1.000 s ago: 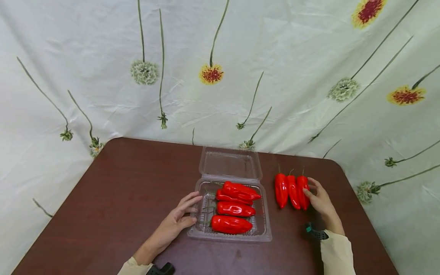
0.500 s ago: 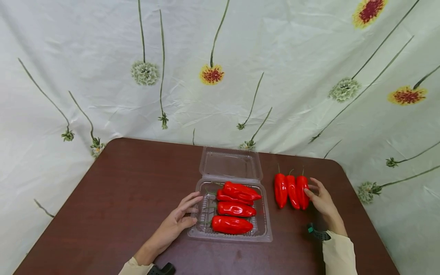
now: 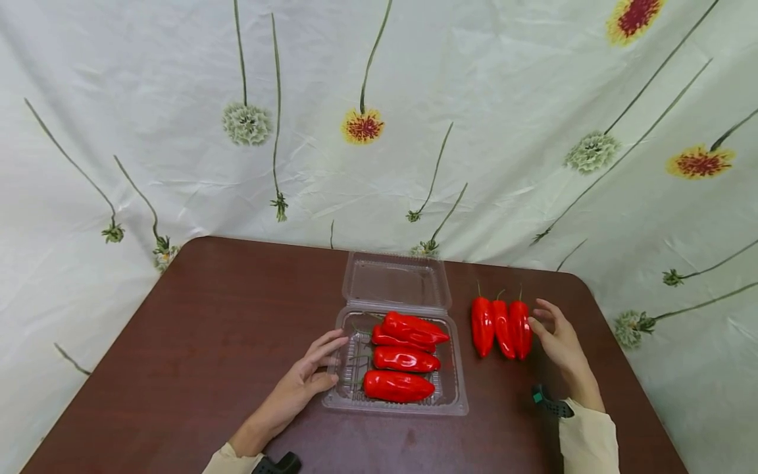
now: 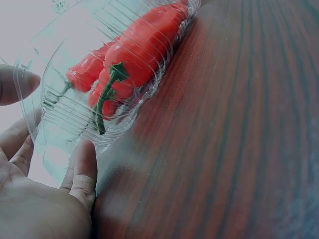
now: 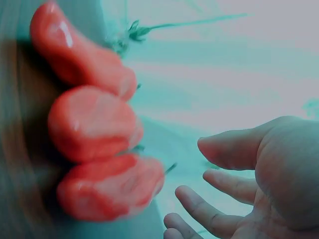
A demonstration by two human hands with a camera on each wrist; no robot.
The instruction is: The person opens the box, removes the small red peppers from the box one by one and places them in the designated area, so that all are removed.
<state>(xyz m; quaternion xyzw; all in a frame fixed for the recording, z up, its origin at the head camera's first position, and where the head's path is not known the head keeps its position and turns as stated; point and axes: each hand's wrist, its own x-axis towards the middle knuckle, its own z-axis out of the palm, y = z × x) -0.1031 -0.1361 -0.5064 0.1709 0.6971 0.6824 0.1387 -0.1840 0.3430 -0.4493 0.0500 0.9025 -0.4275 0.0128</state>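
Observation:
Several red peppers lie crosswise in a clear plastic clamshell box (image 3: pixel 458 398), its lid (image 3: pixel 397 284) folded back. The front pepper (image 3: pixel 398 386) is nearest me, and the upper one (image 3: pixel 414 328) rests on another at the back. My left hand (image 3: pixel 293 385) touches the box's left side with spread fingers; in the left wrist view its fingertips are at the ribbed clear wall (image 4: pixel 75 117). Right of the box, three red peppers lie side by side: left (image 3: pixel 482 327), middle (image 3: pixel 503 330) and right (image 3: pixel 520 329). My right hand (image 3: pixel 562 342) is just right of them, fingers apart, holding nothing.
The dark brown table (image 3: pixel 237 316) carries everything. Behind it hangs a pale cloth (image 3: pixel 503 85) printed with flowers. The box's lid reaches almost to the table's back edge, and the right-hand peppers lie near the table's right side.
My right hand has drawn a little to the right, off the rightmost loose pepper that its fingers were around. My left hand and the box have stayed in place.

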